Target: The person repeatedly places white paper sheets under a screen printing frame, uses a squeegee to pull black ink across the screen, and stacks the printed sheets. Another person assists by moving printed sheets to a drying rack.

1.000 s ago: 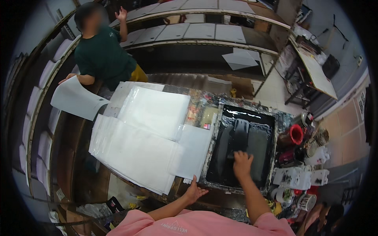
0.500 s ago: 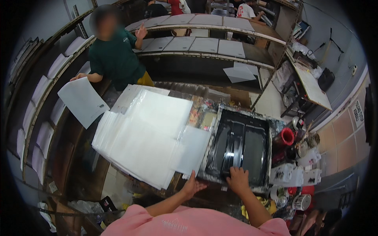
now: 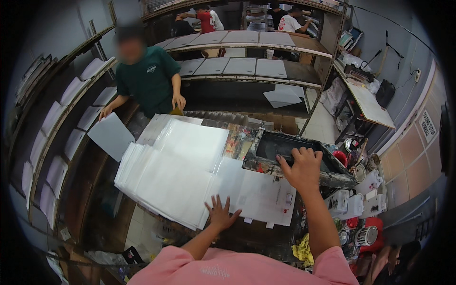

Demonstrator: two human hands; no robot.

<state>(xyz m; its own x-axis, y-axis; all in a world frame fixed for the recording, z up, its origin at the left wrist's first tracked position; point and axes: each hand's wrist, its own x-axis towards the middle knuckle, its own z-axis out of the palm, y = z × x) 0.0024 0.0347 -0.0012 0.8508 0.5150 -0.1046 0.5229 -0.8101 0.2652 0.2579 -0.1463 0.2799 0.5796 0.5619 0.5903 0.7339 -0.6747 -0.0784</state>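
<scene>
The right grip (image 3: 302,167) bends over the near rail of a dark, ink-caked frame (image 3: 264,165); the palm hides the contact, so I cannot tell how firmly it clamps, or on what inside. The left grip (image 3: 222,216) holds nothing: its fingers are spread at the near edge of the white paper, touching or just above it. The frame sits at 1 o'clock on the counter (image 3: 239,137), near rail raised, hollow side leaning toward 12. That rail runs from 9 to just past 3; the tilt foreshortens the rest, so its long axis is uncertain.

Below it lies a marked sheet (image 3: 263,197), its visible part longer from 9 to 3. If the right grip slips, the rail could drop and smear that sheet — and careless left fingers could drag it askew.

Farther out, a white stack (image 3: 166,185) lies at 10 o'clock, and stained white jugs (image 3: 355,205) stand near 3. A co-worker in green (image 3: 148,78) holds a pale sheet (image 3: 111,137) toward 10 — shelves (image 3: 251,81) stretch across 12.
</scene>
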